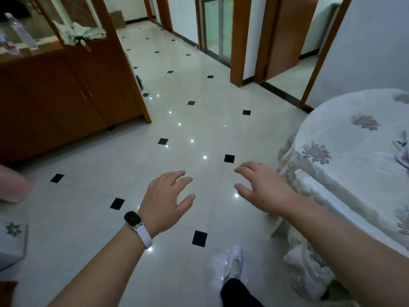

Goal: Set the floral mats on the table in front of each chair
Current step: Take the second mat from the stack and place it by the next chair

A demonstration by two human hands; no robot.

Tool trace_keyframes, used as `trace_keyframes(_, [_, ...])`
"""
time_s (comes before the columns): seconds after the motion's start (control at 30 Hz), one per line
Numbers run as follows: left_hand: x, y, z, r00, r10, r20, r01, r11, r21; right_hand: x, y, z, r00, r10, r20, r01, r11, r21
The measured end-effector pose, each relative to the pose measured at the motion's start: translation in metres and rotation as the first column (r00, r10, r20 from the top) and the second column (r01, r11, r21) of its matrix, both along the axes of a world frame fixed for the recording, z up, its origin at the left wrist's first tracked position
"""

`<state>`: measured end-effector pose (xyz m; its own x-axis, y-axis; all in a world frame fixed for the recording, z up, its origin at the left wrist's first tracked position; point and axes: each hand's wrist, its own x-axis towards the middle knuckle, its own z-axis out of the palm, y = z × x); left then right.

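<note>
- Clearly, both hands are empty now: the left hand (164,196), with a watch (132,219) on its wrist, and the right hand (263,189) float above the tiled floor (177,120) with fingers spread and loose, closed on nothing.
- The table (345,138) lies to the right of the person, covered with a pale cloth printed with flower bunches; its rounded edge is just beside the right forearm.
- A piece with a floral print and a dark outline (401,151) lies on the table at the far right border of the view. It may be one of the floral mats, but it is cut off, so I cannot tell for sure.
- A white chair (309,185) seems to stand pushed against the table edge, near the right hand.
- At the far left edge a small cloth with a flower (13,231) is seen; whether it is a mat is not clear.
- My judgement: the right hand is nearer to the table, so the next reach turns rightward, away from the floor in front and from the wooden cabinet (55,103) on the left.
</note>
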<state>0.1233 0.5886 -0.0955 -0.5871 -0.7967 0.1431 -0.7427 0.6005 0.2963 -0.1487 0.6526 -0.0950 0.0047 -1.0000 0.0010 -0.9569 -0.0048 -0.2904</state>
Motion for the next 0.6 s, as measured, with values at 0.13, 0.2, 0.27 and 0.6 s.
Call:
trace_keyframes(0.13, [-0.027, -0.073, 0.001, 0.999, 0.009, 0.049, -0.008, 1.0, -0.013, -0.028, -0.071, -0.008, 0.999, -0.019, 0.049, 0.019, 1.0, -0.001])
trace_keyframes(0.2, [-0.046, -0.11, 0.004, 0.998, 0.011, 0.062, -0.01, 1.0, -0.017, -0.047, -0.104, -0.005, 0.998, -0.027, 0.06, 0.026, 1.0, 0.005])
trace_keyframes(0.27, [-0.07, -0.145, 0.012, 0.997, -0.008, 0.075, 0.01, 0.999, -0.033, -0.069, -0.133, 0.004, 0.997, -0.034, 0.063, 0.034, 0.999, -0.002])
trace_keyframes(0.6, [-0.168, -0.29, 0.04, 0.98, -0.174, 0.094, 0.184, 0.976, -0.117, -0.147, -0.221, 0.036, 0.989, -0.148, -0.013, 0.147, 0.987, -0.06])
